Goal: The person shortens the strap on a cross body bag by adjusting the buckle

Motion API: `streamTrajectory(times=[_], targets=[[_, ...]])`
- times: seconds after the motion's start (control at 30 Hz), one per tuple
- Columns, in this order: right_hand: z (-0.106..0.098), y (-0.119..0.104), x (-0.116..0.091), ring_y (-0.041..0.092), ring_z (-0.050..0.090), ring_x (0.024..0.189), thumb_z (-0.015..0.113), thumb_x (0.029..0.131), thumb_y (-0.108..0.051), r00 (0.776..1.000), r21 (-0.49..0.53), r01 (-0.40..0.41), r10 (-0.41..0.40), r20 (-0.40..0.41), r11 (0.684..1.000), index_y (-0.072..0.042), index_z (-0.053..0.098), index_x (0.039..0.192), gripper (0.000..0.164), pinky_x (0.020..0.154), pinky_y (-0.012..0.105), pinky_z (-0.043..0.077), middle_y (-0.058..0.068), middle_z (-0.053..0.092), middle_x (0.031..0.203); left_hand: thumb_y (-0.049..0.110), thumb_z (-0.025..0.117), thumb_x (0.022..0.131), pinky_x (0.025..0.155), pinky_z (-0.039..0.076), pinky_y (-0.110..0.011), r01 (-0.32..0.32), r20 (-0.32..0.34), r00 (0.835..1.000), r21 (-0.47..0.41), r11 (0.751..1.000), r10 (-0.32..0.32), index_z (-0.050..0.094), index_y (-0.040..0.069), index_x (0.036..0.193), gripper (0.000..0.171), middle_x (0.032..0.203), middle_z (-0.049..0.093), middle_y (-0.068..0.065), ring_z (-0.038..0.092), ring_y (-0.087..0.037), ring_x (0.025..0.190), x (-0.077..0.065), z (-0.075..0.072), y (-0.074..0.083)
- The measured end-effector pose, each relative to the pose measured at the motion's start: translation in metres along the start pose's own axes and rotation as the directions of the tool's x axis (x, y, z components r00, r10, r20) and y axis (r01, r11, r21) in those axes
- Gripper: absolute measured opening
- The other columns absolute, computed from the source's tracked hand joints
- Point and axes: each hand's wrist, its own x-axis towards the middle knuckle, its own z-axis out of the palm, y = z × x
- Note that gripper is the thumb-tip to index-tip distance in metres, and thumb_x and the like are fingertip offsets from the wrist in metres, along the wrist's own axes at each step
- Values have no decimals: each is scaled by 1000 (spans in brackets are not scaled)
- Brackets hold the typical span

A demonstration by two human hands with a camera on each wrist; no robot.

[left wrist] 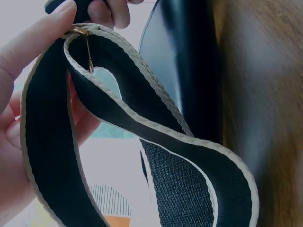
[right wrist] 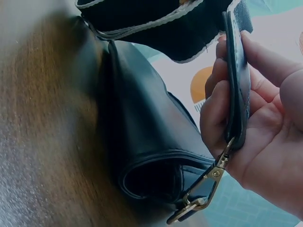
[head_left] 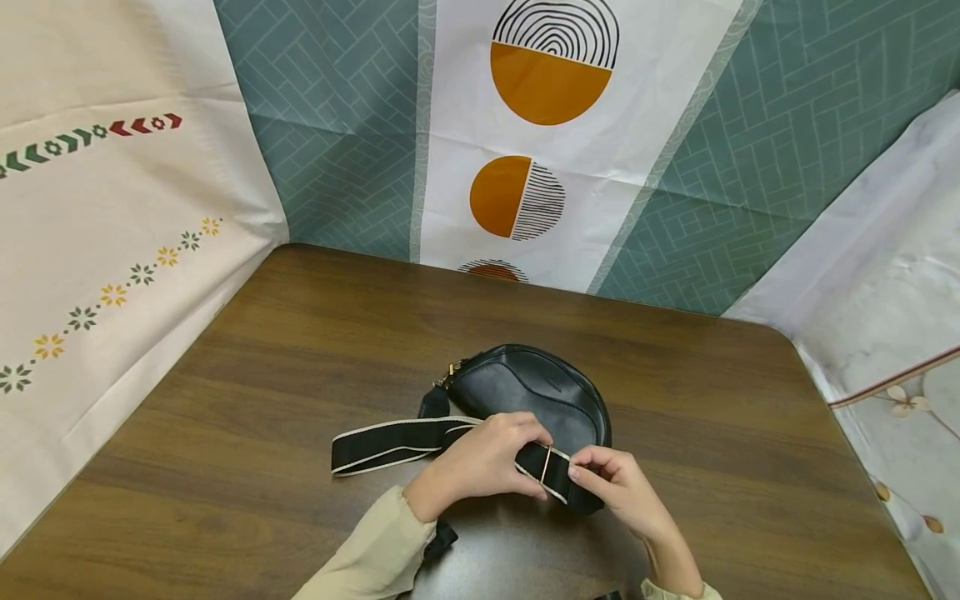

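A black half-moon leather bag (head_left: 540, 387) lies on the table, its zip at the upper left end. Its black strap (head_left: 375, 446) has cream edges and loops out to the left. My left hand (head_left: 491, 458) holds the strap beside a thin gold slider buckle (head_left: 546, 465), with the thumb (left wrist: 59, 19) right at the buckle in the left wrist view. To its right, my right hand (head_left: 615, 487) pinches the strap's leather end tab (right wrist: 236, 94). A gold swivel clasp (right wrist: 215, 175) joins that tab to the bag's end.
The brown wooden table (head_left: 225, 467) reaches back to a wall of hanging cloth (head_left: 345, 125) with printed patterns. Pale cloth (head_left: 97, 250) hangs along the left side, and more light cloth (head_left: 892, 308) is on the right. A black tassel-like piece (head_left: 434, 403) hangs at the zip.
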Motion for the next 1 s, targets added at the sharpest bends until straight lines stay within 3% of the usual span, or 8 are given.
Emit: streamTrajectory(times=[0.2,0.73,1.0], targets=[[-3,1,-3,6,58,69,47,84,14,1000,24,21,-21,1,999,4,61,94,19,56,24,49,-3,63,84,30,81,60,77,39,-15,-6,-17,1000,26,1000,7,63,9,94,44,90,57,4,53,-6,81,-1,-1,-1],[6,-2,1,7,57,61,51,82,13,994,2,-8,8,-112,1000,11,60,86,10,50,23,48,-2,63,75,30,81,61,77,39,-13,9,4,1000,31,999,-10,63,8,96,45,91,57,3,53,-5,83,1,1,3],[12,-2,8,7,56,58,52,83,10,993,-18,-12,10,-116,1000,12,58,83,7,47,24,47,-2,62,73,30,81,61,73,38,-10,-15,-7,1000,35,999,15,64,8,94,43,90,56,3,53,-6,80,3,2,6]])
